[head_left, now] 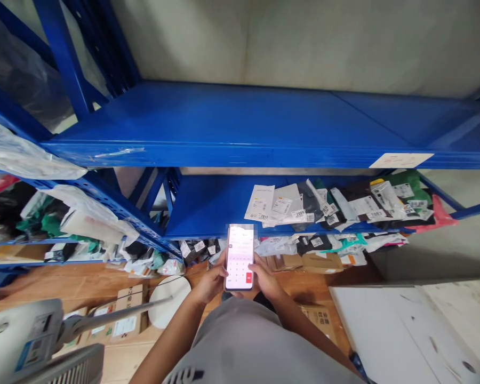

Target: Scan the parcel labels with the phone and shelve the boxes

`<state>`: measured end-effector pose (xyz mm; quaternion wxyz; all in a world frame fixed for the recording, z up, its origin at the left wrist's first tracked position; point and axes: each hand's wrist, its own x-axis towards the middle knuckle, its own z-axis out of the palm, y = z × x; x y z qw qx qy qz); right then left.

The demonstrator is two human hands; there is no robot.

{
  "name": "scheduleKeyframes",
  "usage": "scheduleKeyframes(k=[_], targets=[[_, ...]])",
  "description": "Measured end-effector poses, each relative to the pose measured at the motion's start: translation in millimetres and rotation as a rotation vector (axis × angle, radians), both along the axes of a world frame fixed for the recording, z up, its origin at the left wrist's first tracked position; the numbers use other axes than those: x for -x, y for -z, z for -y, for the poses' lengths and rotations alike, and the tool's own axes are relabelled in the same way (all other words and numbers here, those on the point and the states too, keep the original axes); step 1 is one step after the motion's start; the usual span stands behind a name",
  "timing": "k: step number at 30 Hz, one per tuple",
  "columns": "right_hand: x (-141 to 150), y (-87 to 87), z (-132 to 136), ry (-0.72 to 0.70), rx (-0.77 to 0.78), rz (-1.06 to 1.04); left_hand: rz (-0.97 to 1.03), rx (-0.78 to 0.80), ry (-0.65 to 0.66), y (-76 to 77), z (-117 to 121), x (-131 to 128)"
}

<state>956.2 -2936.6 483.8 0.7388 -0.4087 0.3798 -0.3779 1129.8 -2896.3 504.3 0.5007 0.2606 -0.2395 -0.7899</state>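
A smartphone (240, 253) is held upright in front of my body, its bright screen showing a number keypad with a red key at the lower right. My left hand (212, 281) is closed round the phone's left side, thumb at the screen edge. From the other side my right hand (266, 278) grips it, with the thumb over the right of the keypad. The fingers behind the phone are mostly hidden. Beyond it, a white labelled parcel (260, 202) lies on the middle blue shelf (208, 205) beside several other bagged parcels (332, 208).
Above runs a blue upper shelf (240, 114) with a paper label (401, 160) on its edge. Cardboard boxes (322, 261) and more parcels sit lower down. At the left are a fan (24, 341) and its round white base (170, 301); a white board (400, 330) is at the right.
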Motion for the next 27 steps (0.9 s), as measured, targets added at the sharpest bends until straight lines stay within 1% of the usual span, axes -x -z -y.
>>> scheduleKeyframes(k=[2, 5, 8, 10, 12, 14, 16, 18, 20, 24, 27], targets=[[1, -3.1, 1, 0.01, 0.011, -0.019, 0.051, -0.024, 0.008, -5.9, 0, 2], [3, -8.6, 2, -0.014, 0.037, -0.004, 0.206, -0.068, 0.003, -10.9, 1, 5], [6, -15.2, 2, -0.027, 0.068, 0.003, 0.357, -0.073, -0.035, -9.6, 2, 8], [9, -19.5, 1, -0.021, 0.08, -0.004, 0.402, -0.07, -0.047, -8.0, 3, 10], [11, -22.3, 1, -0.01, 0.086, -0.019, 0.371, -0.081, -0.028, -8.1, 4, 11], [12, -22.8, 1, -0.004, 0.088, -0.031, 0.281, -0.09, 0.004, -10.2, 5, 11], [13, -21.1, 1, -0.004, 0.093, -0.034, 0.197, -0.076, 0.045, -12.9, 5, 9], [13, -18.1, 1, 0.003, 0.101, -0.034, 0.16, -0.048, 0.091, -14.5, 6, 8], [13, -15.1, 1, 0.011, 0.104, -0.035, 0.164, -0.032, 0.117, -14.4, 6, 7], [11, -13.7, 0, 0.012, 0.094, -0.028, 0.218, -0.022, 0.101, -12.0, 4, 7], [8, -16.3, -2, 0.023, 0.084, -0.029, 0.175, -0.026, 0.094, -11.5, 2, 5]])
